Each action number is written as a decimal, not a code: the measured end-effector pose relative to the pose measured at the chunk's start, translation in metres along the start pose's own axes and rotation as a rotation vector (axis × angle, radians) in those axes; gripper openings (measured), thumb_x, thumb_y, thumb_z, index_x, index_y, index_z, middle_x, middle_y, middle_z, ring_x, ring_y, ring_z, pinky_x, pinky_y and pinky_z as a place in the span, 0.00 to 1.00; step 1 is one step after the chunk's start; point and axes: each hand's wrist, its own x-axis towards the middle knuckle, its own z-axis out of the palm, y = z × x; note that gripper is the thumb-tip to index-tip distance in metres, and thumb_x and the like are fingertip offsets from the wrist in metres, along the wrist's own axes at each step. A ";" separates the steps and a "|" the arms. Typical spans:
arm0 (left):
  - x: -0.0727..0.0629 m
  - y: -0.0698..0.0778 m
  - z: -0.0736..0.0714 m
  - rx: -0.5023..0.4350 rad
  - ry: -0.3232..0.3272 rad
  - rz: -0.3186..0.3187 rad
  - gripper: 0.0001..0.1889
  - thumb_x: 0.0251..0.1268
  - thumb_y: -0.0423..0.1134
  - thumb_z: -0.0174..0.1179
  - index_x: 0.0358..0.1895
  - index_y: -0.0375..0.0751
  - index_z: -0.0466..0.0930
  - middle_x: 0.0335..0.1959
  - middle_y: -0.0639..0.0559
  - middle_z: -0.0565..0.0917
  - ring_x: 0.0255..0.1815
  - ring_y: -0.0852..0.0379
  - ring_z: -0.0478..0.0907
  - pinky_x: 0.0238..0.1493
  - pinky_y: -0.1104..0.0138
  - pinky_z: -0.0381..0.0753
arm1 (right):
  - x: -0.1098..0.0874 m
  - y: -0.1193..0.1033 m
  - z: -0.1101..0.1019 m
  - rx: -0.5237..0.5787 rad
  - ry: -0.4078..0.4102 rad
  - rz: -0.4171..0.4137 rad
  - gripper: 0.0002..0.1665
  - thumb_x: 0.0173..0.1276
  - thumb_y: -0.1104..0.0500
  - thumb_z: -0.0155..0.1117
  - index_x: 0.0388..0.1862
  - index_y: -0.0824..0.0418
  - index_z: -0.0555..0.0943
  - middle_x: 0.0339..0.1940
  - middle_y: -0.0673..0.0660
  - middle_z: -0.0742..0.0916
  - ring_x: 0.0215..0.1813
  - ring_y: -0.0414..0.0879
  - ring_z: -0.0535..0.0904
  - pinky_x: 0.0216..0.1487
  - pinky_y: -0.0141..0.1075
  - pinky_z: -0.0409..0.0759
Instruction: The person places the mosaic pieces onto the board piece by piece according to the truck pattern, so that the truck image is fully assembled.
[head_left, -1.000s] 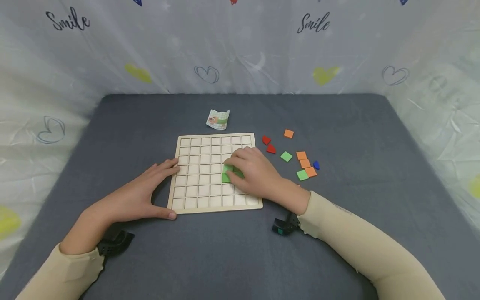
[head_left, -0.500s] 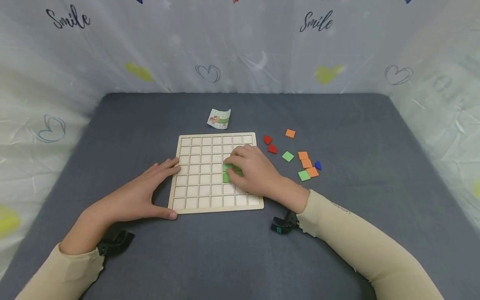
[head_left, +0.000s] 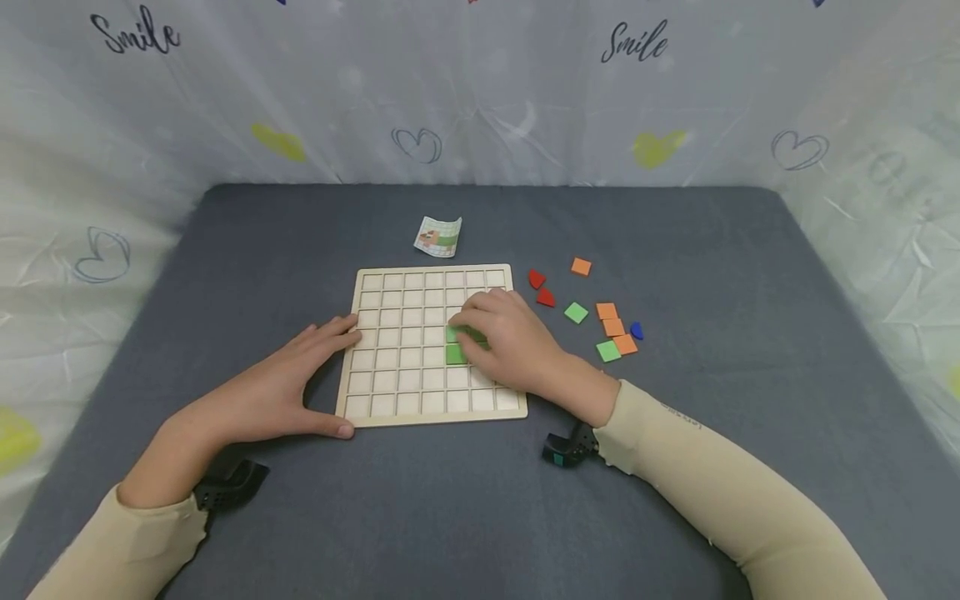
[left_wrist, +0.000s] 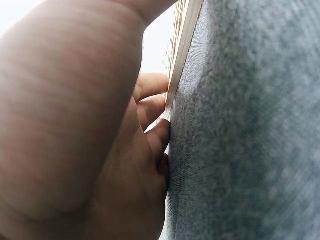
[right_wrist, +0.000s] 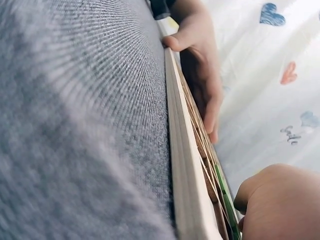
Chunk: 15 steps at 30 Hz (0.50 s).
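Your right hand (head_left: 510, 346) shifted a bit — more green tile (head_left: 454, 356) shows on the board (head_left: 386, 381), maybe fitting now. Its fingers curl (gripping? can't tell); your left hand (head_left: 273, 396) spreads, touching the edge.

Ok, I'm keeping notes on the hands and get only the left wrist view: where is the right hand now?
Observer: The right hand is over the green tiles on the right half of the grid board; whether it pinches one, I can't tell.
Operator: Anything past the far edge of the grid board?
Observer: Yes, a small printed card lies there, apart from it.
Operator: And off to the right?
Observer: Loose pieces lie there, in red, orange, green and blue.
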 end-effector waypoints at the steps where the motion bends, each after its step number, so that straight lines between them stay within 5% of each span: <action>1: 0.000 0.000 0.000 -0.001 0.000 0.002 0.68 0.48 0.79 0.76 0.91 0.54 0.53 0.92 0.57 0.43 0.91 0.36 0.37 0.84 0.32 0.48 | 0.000 0.000 0.000 -0.002 0.003 -0.004 0.11 0.79 0.60 0.67 0.52 0.57 0.93 0.47 0.50 0.89 0.47 0.48 0.79 0.50 0.45 0.77; 15: 0.001 -0.003 0.000 0.001 -0.005 0.011 0.68 0.49 0.79 0.75 0.91 0.54 0.52 0.92 0.56 0.43 0.91 0.37 0.37 0.84 0.32 0.47 | -0.010 -0.007 -0.009 -0.057 0.036 -0.051 0.12 0.79 0.59 0.66 0.52 0.58 0.94 0.45 0.51 0.88 0.42 0.48 0.77 0.42 0.42 0.71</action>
